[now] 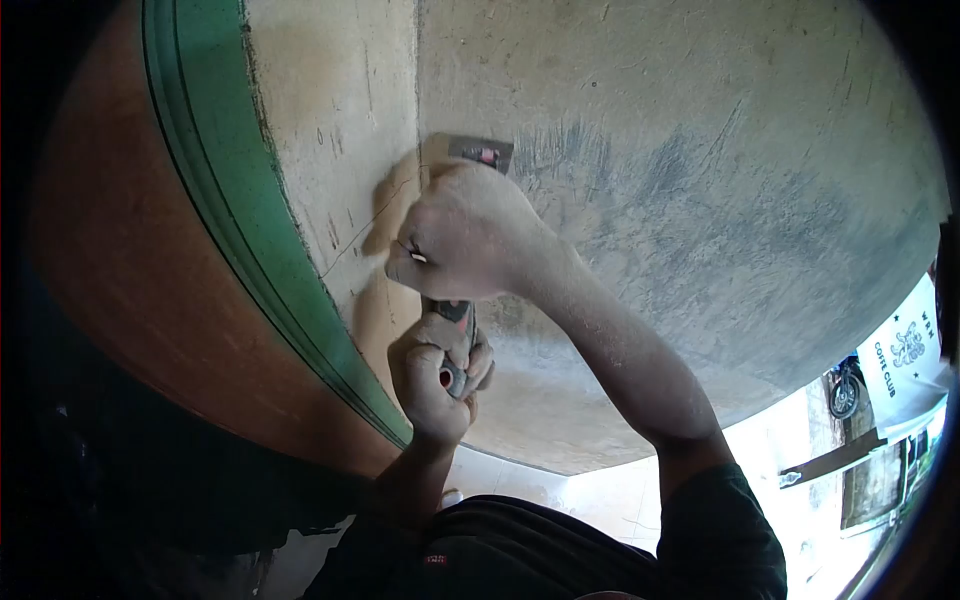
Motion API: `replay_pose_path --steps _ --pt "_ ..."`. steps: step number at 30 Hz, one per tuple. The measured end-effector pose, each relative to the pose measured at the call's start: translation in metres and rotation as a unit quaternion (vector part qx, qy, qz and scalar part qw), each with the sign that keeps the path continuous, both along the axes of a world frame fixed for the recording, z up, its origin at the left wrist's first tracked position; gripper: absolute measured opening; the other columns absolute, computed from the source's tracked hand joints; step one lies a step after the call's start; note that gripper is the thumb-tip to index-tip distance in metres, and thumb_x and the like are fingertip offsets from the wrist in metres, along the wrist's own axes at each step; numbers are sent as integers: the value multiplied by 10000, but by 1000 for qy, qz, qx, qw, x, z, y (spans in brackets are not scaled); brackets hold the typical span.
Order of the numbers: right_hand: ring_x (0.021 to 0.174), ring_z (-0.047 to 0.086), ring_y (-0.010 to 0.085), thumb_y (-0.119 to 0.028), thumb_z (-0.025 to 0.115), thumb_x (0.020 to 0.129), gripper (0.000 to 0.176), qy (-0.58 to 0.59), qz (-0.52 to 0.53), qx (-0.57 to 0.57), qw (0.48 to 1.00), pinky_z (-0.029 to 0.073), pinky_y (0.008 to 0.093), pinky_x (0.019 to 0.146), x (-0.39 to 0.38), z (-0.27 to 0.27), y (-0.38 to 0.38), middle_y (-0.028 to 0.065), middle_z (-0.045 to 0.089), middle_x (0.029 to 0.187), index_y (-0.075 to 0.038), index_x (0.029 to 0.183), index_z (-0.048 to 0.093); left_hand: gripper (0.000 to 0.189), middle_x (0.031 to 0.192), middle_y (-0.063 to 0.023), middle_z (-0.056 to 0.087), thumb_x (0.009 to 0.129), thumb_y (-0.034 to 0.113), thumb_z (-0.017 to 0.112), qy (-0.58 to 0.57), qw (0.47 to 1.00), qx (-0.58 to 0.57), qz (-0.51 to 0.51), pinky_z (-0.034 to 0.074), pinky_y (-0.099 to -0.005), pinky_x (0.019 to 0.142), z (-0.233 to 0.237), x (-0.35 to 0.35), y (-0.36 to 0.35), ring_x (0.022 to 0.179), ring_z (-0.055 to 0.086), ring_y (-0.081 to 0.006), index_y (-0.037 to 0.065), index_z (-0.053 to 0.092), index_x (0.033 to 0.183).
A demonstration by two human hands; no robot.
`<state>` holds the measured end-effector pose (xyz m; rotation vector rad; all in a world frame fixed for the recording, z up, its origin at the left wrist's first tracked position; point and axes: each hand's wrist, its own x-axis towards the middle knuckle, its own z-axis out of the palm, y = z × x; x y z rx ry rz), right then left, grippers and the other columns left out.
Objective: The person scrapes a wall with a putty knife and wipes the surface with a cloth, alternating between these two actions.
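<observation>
Right hand (465,230) and left hand (430,372) close fingers around the scraper (455,311), centre frame, presumably for firmer pressure. Its blade (500,155) faces the wall (640,220).

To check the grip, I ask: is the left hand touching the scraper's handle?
Touching. The head view shows the left hand wrapped around the scraper's handle, below the right hand.

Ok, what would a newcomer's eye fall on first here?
Probably the dusty right hand and, below it, the left hand, both gripping a scraper at mid-view, its blade above them at the wall. Next, the green trim curving down the left side. Then the white banner at far right, lettered COFFE CLUB.
</observation>
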<state>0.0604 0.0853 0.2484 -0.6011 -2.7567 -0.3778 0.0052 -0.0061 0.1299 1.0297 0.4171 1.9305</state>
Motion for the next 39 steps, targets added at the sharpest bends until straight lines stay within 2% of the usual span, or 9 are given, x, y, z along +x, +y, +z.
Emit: replay_pose_path --steps 5,9,11,19,25,29,32,35,39 --pt "448 504 237 -282 486 778 361 -20 34 20 999 448 366 531 3 -5 12 99 494 449 -86 485 563 230 562 -23 331 863 179 358 -15 999 -5 -28 208 -229 375 -7 0 8 412 279 -82 86 384 653" --pt "441 505 222 -295 508 780 356 75 -14 7 997 442 355 530 -8 10 5 93 496 448 -107 482 564 232 555 -30 316 871 155 347 -61 995 1 -76 215 -231 377 13 -18 3 415 294 -82 62 401 665" --pt "533 597 263 -317 470 821 403 0 12 -59 998 493 397 559 1 5 -1 145 565 538 -44 581 646 258 570 -44 395 898 209 349 15 999 6 -33 200 -218 361 3 -7 -9 388 242 -65 105 395 666" --pt "508 586 247 -317 484 801 383 13 -31 -30 999 492 382 556 -8 13 3 126 560 517 -65 552 629 250 544 -31 359 881 210 376 -22 998 -5 -54 211 -231 377 2 -16 7 376 217 -73 115 367 649" --pt "472 527 242 -297 514 771 339 -15 36 12 999 441 378 524 -1 -9 7 95 516 471 -114 494 580 257 558 -33 360 879 235 373 18 1000 -7 -13 204 -226 363 -6 -9 -1 377 240 -75 107 386 656" --pt "447 494 239 -288 544 748 302 104 30 -24 994 442 349 588 -14 11 4 94 508 471 -128 495 580 223 562 -38 335 868 142 344 -92 995 -4 -32 216 -231 375 7 -25 8 411 297 -90 54 405 672" --pt "496 582 231 -278 482 781 343 -24 -2 -18 1000 495 379 584 -4 -8 3 113 562 523 -68 550 625 251 561 -47 371 868 216 352 10 1000 -15 5 246 -231 364 -12 -8 -5 402 265 -84 97 386 650" --pt "477 572 219 -266 483 777 331 5 39 -4 999 490 371 572 -1 -19 15 115 546 501 -76 545 623 270 560 -41 361 881 201 346 28 1000 -1 12 232 -232 361 -16 -4 1 400 260 -80 101 384 633" --pt "492 586 220 -256 477 780 325 45 -17 -17 999 493 371 581 -13 9 3 114 554 505 -87 549 631 231 576 -44 345 854 113 348 -65 997 -7 -38 239 -229 378 -4 -19 7 425 322 -99 49 401 639"
